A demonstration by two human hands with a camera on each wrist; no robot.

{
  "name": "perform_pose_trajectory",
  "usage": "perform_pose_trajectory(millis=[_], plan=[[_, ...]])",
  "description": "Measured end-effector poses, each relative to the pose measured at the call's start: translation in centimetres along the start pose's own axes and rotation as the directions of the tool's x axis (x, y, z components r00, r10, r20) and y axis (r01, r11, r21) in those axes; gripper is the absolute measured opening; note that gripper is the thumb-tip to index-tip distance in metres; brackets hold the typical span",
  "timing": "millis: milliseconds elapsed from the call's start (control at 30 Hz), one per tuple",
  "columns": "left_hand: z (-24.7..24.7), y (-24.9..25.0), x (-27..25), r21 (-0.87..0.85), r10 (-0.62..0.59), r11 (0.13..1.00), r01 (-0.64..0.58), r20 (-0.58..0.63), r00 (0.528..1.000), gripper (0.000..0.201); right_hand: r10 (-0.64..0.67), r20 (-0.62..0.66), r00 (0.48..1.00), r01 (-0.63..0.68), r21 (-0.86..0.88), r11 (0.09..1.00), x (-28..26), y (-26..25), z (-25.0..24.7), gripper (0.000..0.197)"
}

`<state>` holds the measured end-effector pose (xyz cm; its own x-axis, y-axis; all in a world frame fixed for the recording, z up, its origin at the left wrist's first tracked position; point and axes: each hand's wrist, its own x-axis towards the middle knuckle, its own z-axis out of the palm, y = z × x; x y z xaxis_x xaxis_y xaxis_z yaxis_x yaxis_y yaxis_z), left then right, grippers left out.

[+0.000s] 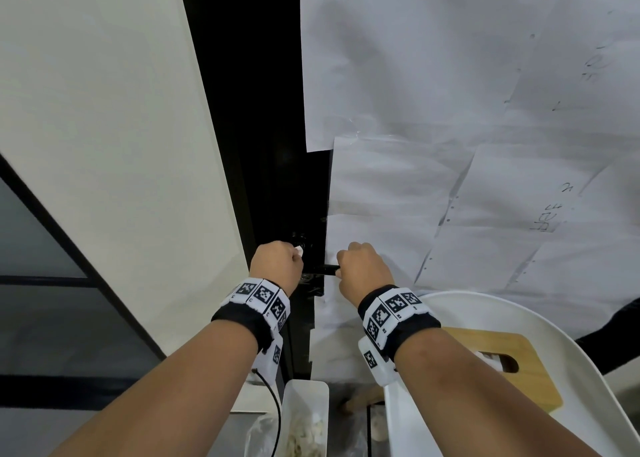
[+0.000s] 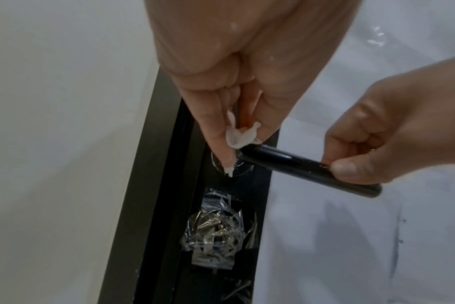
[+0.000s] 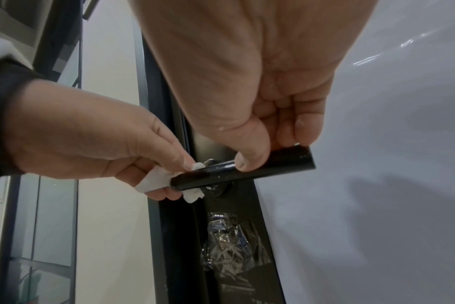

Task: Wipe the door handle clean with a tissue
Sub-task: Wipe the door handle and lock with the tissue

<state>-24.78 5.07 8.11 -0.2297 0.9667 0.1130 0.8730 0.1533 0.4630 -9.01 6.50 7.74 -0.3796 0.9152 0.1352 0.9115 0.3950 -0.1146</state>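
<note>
Now left hand pinches tissue at handle; right hand grips lever end.

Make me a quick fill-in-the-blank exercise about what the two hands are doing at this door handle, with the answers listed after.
1. The left hand pinches a white ____ against the pivot end of the door handle.
2. The free end of the handle is gripped by the ____ hand.
3. The handle's colour is ____.
4. Below the handle, the lock area is covered with crumpled clear ____.

Missing words: tissue; right; black; plastic
</note>
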Motion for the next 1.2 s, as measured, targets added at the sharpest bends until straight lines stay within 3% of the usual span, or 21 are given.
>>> perform_pose_trajectory(millis=[333,533,633,700,800,933,1033,1200], plan=[[0.4,1.0,0.1,0.239,0.086,0.966,-0.095,0.047,0.995,0.024,-0.003,0.0,1.0,0.003,-0.005,1.0,0.1,-0.3,-0.2,0.011],[0.1,0.6,0.4,0.136,0.063,0.989,-0.066,0.026,0.998,0.028,-0.003,-0.011,1.0,0.003,0.009,1.0,-0.2,0.0,-0.1,0.012],[0.5,-0.4,-0.6,-0.041,0.017,0.999,-0.018,-0.018,1.0,0.033,-0.006,-0.012,1.0,0.006,0.023,1.0,-0.2,0.2,0.1,0.012],[1.0,-1.3,-1.2,-0.21,-0.048,0.977,0.036,-0.051,0.998,0.023,-0.007,-0.014,1.0,0.008,0.029,1.0,-0.1,0.2,0.1,0.012],[1.9,-2.2,-1.1,-0.46,-0.18,0.876,0.149,-0.023,0.983,0.02,-0.004,-0.013,1.0,0.005,0.031,1.0,0.0,0.1,0.1,0.012],[2.4,-2.0,-0.7,-0.741,-0.33,0.581,0.336,0.163,0.93,0.018,-0.004,0.003,1.0,0.004,0.026,1.0,0.2,0.1,0.1,0.013],[2.2,-1.7,-0.6,-0.821,-0.373,0.362,0.442,0.307,0.876,0.016,-0.004,0.005,1.0,0.004,0.031,0.999,0.1,0.0,0.1,0.013],[1.5,-1.6,-1.4,-0.809,-0.361,0.312,0.498,0.383,0.85,0.019,-0.003,0.003,1.0,0.003,0.033,0.999,0.1,0.1,0.1,0.013]])
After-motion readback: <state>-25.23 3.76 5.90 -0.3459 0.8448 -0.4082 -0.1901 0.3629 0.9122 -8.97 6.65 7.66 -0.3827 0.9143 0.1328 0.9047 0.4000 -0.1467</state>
